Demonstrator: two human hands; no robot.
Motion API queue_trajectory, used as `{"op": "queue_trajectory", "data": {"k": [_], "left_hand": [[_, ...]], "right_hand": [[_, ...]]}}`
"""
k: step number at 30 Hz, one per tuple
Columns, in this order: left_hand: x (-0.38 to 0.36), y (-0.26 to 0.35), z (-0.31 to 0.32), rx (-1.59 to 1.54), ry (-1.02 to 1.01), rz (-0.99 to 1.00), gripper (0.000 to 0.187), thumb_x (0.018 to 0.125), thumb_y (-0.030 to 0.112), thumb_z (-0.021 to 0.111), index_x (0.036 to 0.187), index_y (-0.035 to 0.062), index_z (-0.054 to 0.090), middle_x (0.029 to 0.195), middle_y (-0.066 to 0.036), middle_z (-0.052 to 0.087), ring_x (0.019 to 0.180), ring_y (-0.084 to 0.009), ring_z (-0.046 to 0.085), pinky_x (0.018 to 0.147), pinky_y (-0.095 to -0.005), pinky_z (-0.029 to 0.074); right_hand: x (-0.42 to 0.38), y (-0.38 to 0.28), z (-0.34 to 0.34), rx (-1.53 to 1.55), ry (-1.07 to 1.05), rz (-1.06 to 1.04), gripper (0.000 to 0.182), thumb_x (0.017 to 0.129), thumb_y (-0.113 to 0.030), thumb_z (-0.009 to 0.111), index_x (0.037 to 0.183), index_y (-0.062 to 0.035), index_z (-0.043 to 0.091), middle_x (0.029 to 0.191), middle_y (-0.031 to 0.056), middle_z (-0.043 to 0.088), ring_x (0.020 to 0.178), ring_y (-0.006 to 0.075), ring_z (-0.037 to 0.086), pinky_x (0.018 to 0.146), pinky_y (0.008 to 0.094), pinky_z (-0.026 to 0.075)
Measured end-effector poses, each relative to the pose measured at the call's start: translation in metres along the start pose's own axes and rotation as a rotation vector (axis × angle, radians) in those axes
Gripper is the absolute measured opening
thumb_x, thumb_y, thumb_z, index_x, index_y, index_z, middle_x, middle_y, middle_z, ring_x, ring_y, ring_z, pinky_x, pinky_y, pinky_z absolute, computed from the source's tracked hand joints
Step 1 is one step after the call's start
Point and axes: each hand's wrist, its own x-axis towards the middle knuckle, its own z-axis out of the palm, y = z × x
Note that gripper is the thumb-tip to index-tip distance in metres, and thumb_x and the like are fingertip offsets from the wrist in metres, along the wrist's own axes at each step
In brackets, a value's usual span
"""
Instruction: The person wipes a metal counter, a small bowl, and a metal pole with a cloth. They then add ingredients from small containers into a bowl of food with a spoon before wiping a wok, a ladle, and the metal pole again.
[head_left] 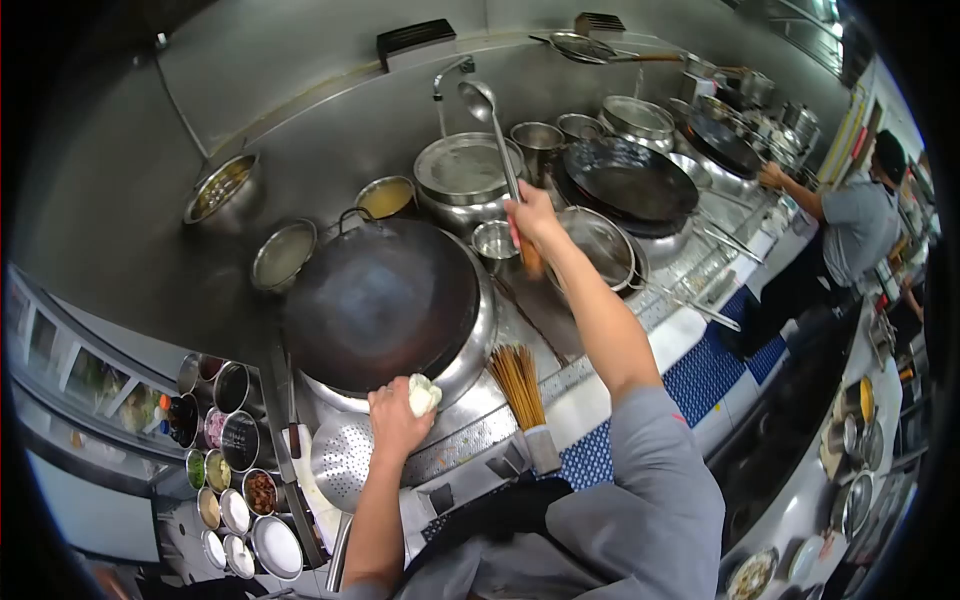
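A large dark wok [385,300] sits on the burner in front of me, its inside bare with a dull sheen. My left hand [397,415] is closed around a folded white cloth [424,395] at the wok's near rim. In my right hand [535,218] is a long-handled ladle [480,100], gripped near its wooden end, with the bowl raised toward the back wall. Below my left hand lies a perforated strainer [343,460]. A bamboo brush [518,385] stands to the right of the wok.
Several ingredient containers [277,547] stand at lower left. Behind the wok are a pot of yellowish liquid [386,197] and a wide lidded pot [468,168]. Further right sit a second wok [630,180] and a wire strainer [597,245]. A co-worker [860,220] stands at the far right.
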Motion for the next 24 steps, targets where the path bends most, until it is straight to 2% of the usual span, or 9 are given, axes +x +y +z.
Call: {"op": "queue_trajectory", "data": {"k": [3, 5, 8, 11, 15, 18, 19, 22, 24], "left_hand": [[-0.002, 0.001, 0.006, 0.007, 0.039, 0.02, 0.048, 0.066, 0.025, 0.078, 0.103, 0.0049, 0.057, 0.09, -0.017, 0.063, 0.087, -0.0377, 0.059, 0.083, -0.0478, 0.041], [-0.004, 0.0, 0.007, 0.02, 0.087, 0.04, 0.049, 0.065, 0.025, 0.078, 0.105, 0.0054, 0.057, 0.092, -0.017, 0.063, 0.088, -0.0379, 0.058, 0.085, -0.0479, 0.041], [-0.002, 0.004, 0.0, -0.003, 0.057, -0.008, 0.052, 0.064, 0.025, 0.079, 0.106, 0.0057, 0.057, 0.096, -0.017, 0.064, 0.092, -0.0375, 0.059, 0.088, -0.0485, 0.042], [-0.003, 0.005, 0.001, -0.098, 0.052, -0.083, 0.055, 0.061, 0.025, 0.082, 0.107, 0.0048, 0.059, 0.102, -0.016, 0.064, 0.099, -0.0368, 0.058, 0.091, -0.0474, 0.042], [-0.008, -0.007, 0.0, -0.411, 0.231, -0.043, 0.062, 0.062, 0.018, 0.081, 0.117, 0.0008, 0.059, 0.13, -0.016, 0.054, 0.114, -0.0305, 0.056, 0.104, -0.0409, 0.039], [-0.025, 0.012, -0.007, -1.016, 0.352, -0.319, 0.05, 0.073, 0.003, 0.073, 0.118, -0.0018, 0.054, 0.115, -0.013, 0.064, 0.1, -0.0204, 0.063, 0.09, -0.0329, 0.051], [-0.028, 0.029, -0.011, -1.171, 0.368, -0.406, 0.042, 0.076, 0.003, 0.072, 0.114, -0.0016, 0.055, 0.102, -0.011, 0.068, 0.088, -0.0194, 0.067, 0.083, -0.0315, 0.054], [-0.047, 0.052, 0.01, -1.373, 0.242, -0.516, 0.043, 0.078, 0.006, 0.074, 0.117, -0.0018, 0.056, 0.099, -0.01, 0.068, 0.084, -0.0187, 0.068, 0.078, -0.0311, 0.055], [-0.06, 0.08, 0.026, -1.349, 0.159, -0.466, 0.044, 0.088, 0.017, 0.073, 0.124, -0.0001, 0.053, 0.109, -0.009, 0.065, 0.094, -0.0165, 0.065, 0.082, -0.0307, 0.054]], "right_hand": [[0.105, -0.016, 0.028, -0.095, 0.019, -0.046, 0.006, 0.091, -0.004, 0.059, 0.092, 0.0004, 0.055, 0.058, 0.0055, 0.051, 0.039, 0.0171, 0.05, 0.032, 0.0332, 0.039], [0.172, -0.028, 0.049, -0.216, 0.034, -0.021, 0.011, 0.09, -0.005, 0.061, 0.094, 0.0034, 0.056, 0.059, 0.0079, 0.054, 0.04, 0.0186, 0.052, 0.034, 0.0346, 0.041], [0.158, -0.052, 0.069, -0.275, 0.051, -0.069, 0.015, 0.09, -0.005, 0.06, 0.101, 0.0042, 0.058, 0.059, 0.0093, 0.056, 0.041, 0.019, 0.053, 0.035, 0.0351, 0.042], [0.073, -0.019, 0.072, -0.096, -0.04, -0.223, 0.037, 0.092, -0.011, 0.058, 0.125, 0.0028, 0.051, 0.061, 0.0104, 0.059, 0.041, 0.0185, 0.056, 0.035, 0.0347, 0.044], [-0.087, 0.057, 0.042, 0.08, -0.106, -0.157, 0.047, 0.09, -0.014, 0.065, 0.133, 0.0002, 0.051, 0.069, 0.0043, 0.06, 0.044, 0.0093, 0.05, 0.039, 0.0275, 0.04], [-0.205, 0.081, 0.015, -0.062, -0.062, -0.07, 0.048, 0.088, -0.012, 0.066, 0.133, 0.0018, 0.053, 0.086, 0.0037, 0.065, 0.074, 0.0075, 0.055, 0.067, 0.0257, 0.047], [-0.237, 0.091, 0.009, -0.136, -0.046, -0.158, 0.049, 0.088, -0.011, 0.065, 0.133, 0.0018, 0.053, 0.087, 0.0087, 0.066, 0.072, 0.0111, 0.059, 0.065, 0.0272, 0.048], [-0.321, 0.081, 0.001, -0.327, 0.008, -0.261, 0.046, 0.089, -0.01, 0.066, 0.132, 0.005, 0.053, 0.075, 0.007, 0.063, 0.058, 0.0125, 0.058, 0.054, 0.0268, 0.046], [-0.366, 0.075, 0.006, -0.415, 0.082, -0.341, 0.047, 0.088, -0.008, 0.067, 0.13, 0.0056, 0.054, 0.075, 0.0111, 0.063, 0.058, 0.0176, 0.06, 0.055, 0.0293, 0.048]]}}
